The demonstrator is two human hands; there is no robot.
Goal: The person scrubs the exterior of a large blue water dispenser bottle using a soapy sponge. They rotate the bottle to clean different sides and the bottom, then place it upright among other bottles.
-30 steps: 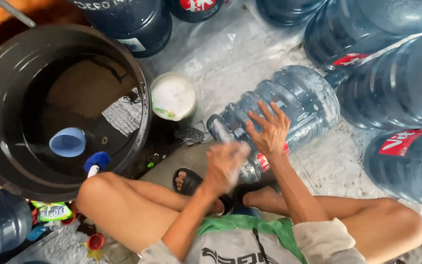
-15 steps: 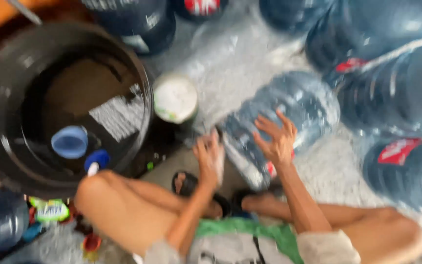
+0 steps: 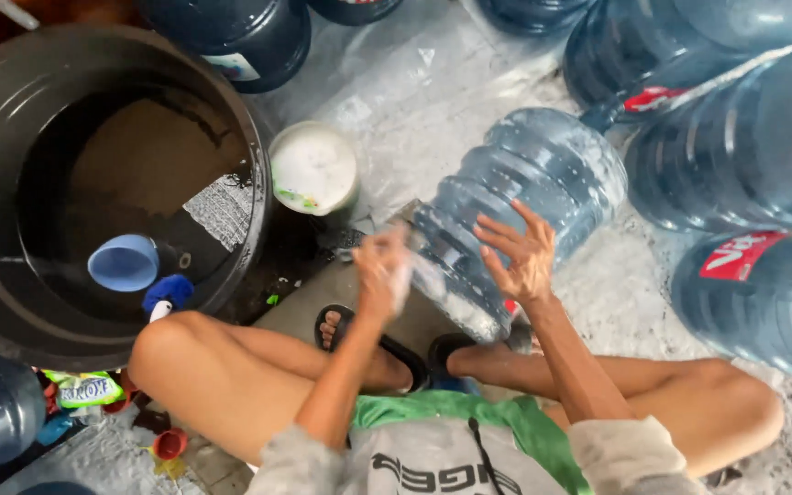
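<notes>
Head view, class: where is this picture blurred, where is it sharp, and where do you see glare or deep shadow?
Head view: the left hand is smeared by motion blur against the lying water jug; the right hand, spread on the jug, is sharper; the black tub interior is dark, with pale reflection on its water; soft daylight glare on the wet plastic sheet; the small blue cup stays crisp.

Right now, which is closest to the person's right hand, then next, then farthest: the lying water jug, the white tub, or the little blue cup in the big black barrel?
From the right hand:
1. Lying water jug, right under it, touching.
2. White tub, off to its left.
3. Little blue cup, far left, inside the black barrel.
</notes>
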